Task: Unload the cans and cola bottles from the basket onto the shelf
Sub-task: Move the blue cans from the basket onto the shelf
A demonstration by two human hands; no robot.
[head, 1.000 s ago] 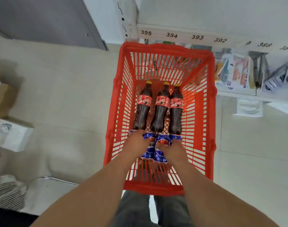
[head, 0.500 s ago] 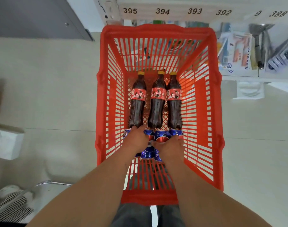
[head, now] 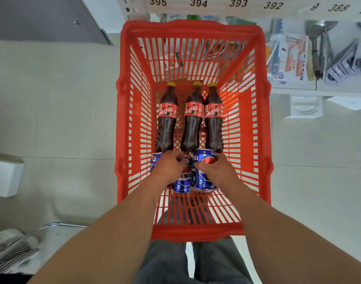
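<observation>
A red slatted basket (head: 255, 128) stands in front of me. Three cola bottles with red labels and yellow caps (head: 192, 117) lie side by side on its bottom, caps pointing away. Below them lies a row of several blue cola cans. My left hand (head: 169, 168) grips a blue can (head: 182, 182) in the left middle of the row. My right hand (head: 218, 171) grips another blue can (head: 202, 171) and holds it slightly above the row. One more can (head: 155, 160) shows at the far left, partly hidden by my left hand.
A white shelf edge with number tags (head: 198, 4) runs along the top. A lower shelf (head: 319, 58) at the right holds packaged utensils. White boxes (head: 5, 175) sit on the floor at the left, and a metal frame (head: 58, 225) lies at the bottom left.
The view has come closer to the basket. My right hand has closed round a blue can and lifted it slightly. My left hand stays on the neighbouring can.
</observation>
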